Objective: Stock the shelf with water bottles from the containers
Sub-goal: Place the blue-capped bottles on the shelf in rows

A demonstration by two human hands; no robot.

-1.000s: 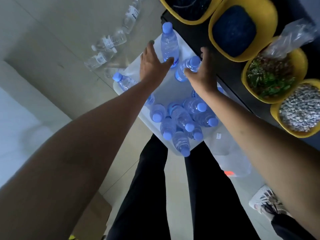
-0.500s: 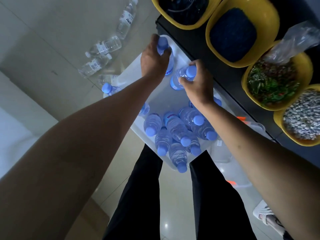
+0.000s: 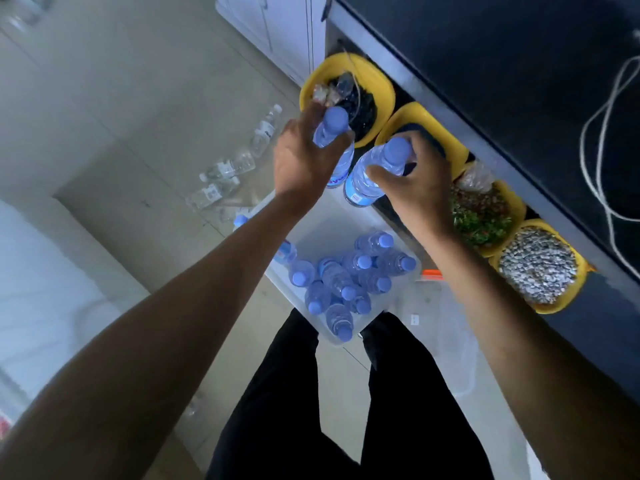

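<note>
Each hand carries 1 bottle, held above the far end of the white rectangular plastic container (image 3: 332, 223) that sits on the floor. The left hand (image 3: 304, 161) has its fingers and thumb curled round the neck and shoulder of a clear plastic water bottle with a blue screw cap (image 3: 333, 121). The right hand (image 3: 419, 188) wraps the upper body of a second blue-capped clear bottle (image 3: 367, 178), which tilts with its cap toward the shelf. The 2 bottles are just beside each other, nearly touching. A cluster of matching blue-capped bottles (image 3: 346, 275) lies in the near end of the container.

The step in hand looks like the lift from container to the dark flat-topped shelf (image 3: 502, 64); which level is meant I cannot tell. To do it well, the grips should sit lower on the bodies, since a neck hold lets a full bottle swing. The hands should move apart so the bottles do not knock. The path passes over the round yellow plastic bowls (image 3: 382, 86) on the lower level, so both bases need to clear those rims. On the top surface, the looping white cord (image 3: 602, 133) is best avoided: a base set on it would probably stand tilted. Each bottle should be turned upright before its base meets the shelf.
</note>
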